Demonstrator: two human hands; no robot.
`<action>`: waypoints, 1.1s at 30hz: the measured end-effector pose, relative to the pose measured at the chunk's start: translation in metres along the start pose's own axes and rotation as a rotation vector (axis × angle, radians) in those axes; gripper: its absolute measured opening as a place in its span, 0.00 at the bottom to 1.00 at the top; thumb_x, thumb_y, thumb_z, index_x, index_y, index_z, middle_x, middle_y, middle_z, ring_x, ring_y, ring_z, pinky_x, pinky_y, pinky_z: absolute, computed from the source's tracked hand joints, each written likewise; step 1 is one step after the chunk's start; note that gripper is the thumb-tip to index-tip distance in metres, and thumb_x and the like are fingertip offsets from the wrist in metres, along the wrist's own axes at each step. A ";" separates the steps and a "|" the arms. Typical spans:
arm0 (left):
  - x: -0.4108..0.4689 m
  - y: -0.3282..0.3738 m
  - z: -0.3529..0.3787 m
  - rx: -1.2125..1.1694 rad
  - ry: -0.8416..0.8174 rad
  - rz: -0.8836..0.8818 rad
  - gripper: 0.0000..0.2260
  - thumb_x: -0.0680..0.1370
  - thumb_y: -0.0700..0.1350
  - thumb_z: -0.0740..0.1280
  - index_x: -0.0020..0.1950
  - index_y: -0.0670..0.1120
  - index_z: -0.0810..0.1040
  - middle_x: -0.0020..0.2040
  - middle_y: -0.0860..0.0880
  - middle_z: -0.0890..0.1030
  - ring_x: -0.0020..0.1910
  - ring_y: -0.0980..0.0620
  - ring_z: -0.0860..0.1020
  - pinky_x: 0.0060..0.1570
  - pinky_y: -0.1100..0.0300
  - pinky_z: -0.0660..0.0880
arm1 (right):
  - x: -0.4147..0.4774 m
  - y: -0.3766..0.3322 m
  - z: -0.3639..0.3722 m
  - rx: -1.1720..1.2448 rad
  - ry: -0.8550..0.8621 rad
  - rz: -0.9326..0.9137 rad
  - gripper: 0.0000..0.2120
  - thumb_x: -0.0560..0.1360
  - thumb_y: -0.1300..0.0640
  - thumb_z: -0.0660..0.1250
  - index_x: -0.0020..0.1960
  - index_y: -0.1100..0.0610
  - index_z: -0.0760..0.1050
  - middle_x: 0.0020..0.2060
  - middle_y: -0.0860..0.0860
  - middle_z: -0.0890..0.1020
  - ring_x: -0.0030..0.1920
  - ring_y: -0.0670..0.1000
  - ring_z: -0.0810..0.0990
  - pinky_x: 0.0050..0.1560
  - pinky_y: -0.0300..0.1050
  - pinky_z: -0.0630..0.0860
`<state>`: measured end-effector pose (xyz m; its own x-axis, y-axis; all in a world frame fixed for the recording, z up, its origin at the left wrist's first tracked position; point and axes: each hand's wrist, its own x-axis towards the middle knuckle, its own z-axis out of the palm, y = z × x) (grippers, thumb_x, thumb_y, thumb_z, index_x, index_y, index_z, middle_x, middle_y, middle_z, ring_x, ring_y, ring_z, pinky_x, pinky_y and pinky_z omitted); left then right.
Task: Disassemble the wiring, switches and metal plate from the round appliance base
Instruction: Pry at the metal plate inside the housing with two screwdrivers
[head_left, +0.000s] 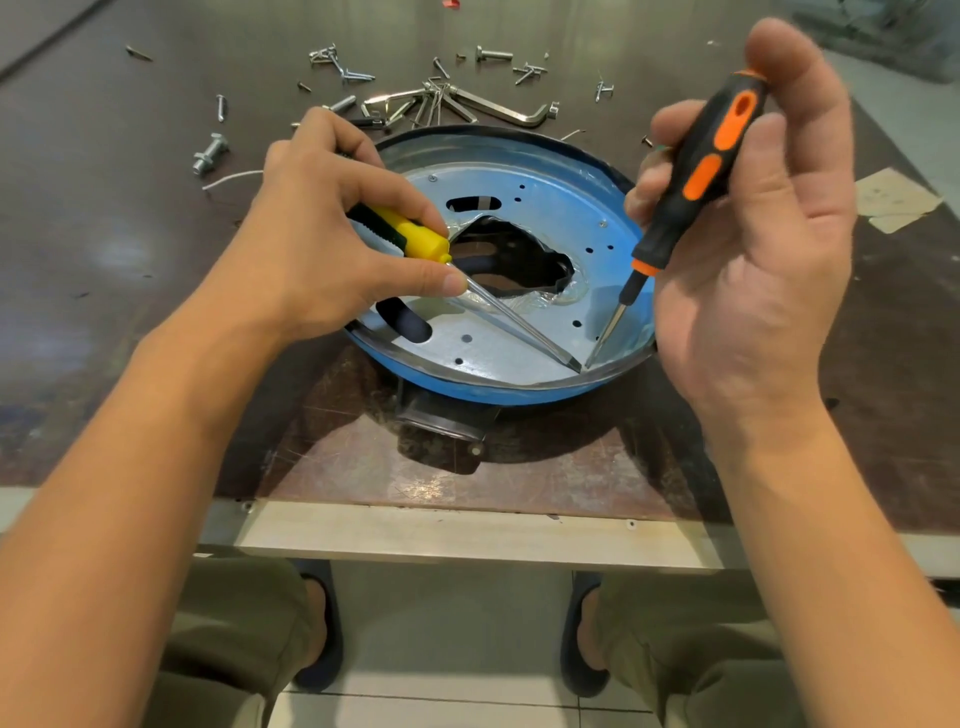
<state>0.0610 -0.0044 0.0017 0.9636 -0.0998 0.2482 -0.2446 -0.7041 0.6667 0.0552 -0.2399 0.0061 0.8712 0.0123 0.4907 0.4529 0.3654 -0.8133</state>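
The round blue appliance base (524, 392) lies on the brown table near its front edge. Inside it sits a grey metal plate (493, 348) with a ragged hole in the middle and several small holes. My left hand (322, 244) grips a yellow-handled screwdriver (415, 240). My right hand (748, 249) holds a black and orange screwdriver (701, 171). Both blade tips meet at the plate's near right edge, against the base's rim. A black fitting (441, 426) sticks out under the base at the front.
Several loose screws and bolts (210, 153) lie scattered at the back of the table, with a bunch of hex keys (467, 106) just behind the base. A patch of tape (893, 200) is stuck at the right. The table's front edge (467, 535) is close to my knees.
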 end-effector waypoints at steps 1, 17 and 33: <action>0.000 0.000 0.000 0.003 0.002 0.001 0.20 0.57 0.65 0.75 0.45 0.62 0.82 0.56 0.50 0.67 0.60 0.47 0.68 0.48 0.68 0.66 | 0.000 -0.001 0.000 0.013 -0.001 0.002 0.12 0.87 0.65 0.49 0.67 0.61 0.66 0.48 0.61 0.78 0.43 0.56 0.76 0.48 0.50 0.74; 0.000 -0.001 0.000 0.005 0.012 0.002 0.20 0.57 0.64 0.76 0.46 0.61 0.82 0.57 0.48 0.68 0.61 0.47 0.68 0.49 0.69 0.66 | 0.001 -0.001 0.005 -0.023 0.035 -0.001 0.10 0.84 0.65 0.58 0.64 0.58 0.69 0.47 0.55 0.74 0.44 0.53 0.75 0.45 0.48 0.73; 0.000 -0.001 0.000 0.008 0.005 0.003 0.19 0.57 0.64 0.76 0.45 0.62 0.81 0.57 0.49 0.68 0.60 0.47 0.68 0.48 0.69 0.66 | 0.001 -0.004 0.005 -0.023 0.043 0.063 0.12 0.84 0.64 0.55 0.66 0.62 0.69 0.49 0.60 0.76 0.44 0.54 0.76 0.50 0.49 0.74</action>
<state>0.0611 -0.0035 0.0011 0.9622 -0.0983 0.2542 -0.2469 -0.7094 0.6602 0.0533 -0.2367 0.0108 0.9053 -0.0050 0.4247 0.4004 0.3437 -0.8494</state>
